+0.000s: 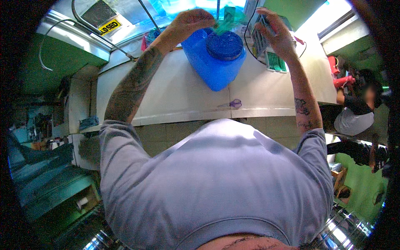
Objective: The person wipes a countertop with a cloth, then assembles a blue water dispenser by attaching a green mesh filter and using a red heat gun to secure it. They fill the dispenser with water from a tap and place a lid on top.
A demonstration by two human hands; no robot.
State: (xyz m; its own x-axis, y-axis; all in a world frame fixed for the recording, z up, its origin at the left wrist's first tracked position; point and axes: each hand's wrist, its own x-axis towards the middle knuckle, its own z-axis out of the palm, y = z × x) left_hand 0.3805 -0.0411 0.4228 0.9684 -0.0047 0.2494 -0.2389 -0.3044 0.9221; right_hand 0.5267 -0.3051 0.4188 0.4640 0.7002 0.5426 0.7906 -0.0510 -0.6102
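Note:
My left hand (195, 20) is raised over the far side of the counter, its fingers pinched at the edge of a thin, see-through green sheet (228, 20). What exactly the sheet is, I cannot make out. Below it stands a blue plastic container (216, 73) with a round, dark blue screw lid (225, 45) in place. To the right, my right hand (277, 35) is lifted with fingers apart and nothing seen in it. It is in front of a grey boxy item (261, 39), near a small green-and-white grid-like piece (275, 61).
Purple-handled scissors (236, 103) lie near the front edge of the pale counter (166, 89). A window with a yellow sign (110, 26) is behind. Dark cable runs by the grey item. Another person (356, 116) is at the right, beside a red object (344, 81).

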